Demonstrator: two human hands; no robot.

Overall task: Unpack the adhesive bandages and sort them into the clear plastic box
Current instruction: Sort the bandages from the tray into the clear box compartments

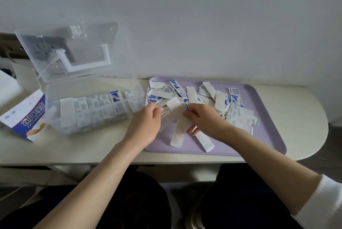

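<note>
gathering step — at frame centre, over the lilac tray [259,136], left hand [146,127] and right hand [205,119] each pinch wrapped bandage strips [178,128]. next, likely carry them left to the clear plastic box [88,110] — already partly stocked.

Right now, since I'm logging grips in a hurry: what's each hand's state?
Left hand: pinching a wrapped bandage.
Right hand: fingers curled round several long bandage strips.

I see a cream desk [74,151], its right end rounded — a plain grey-white wall [203,16] directly behind it, evenly lit.
</note>
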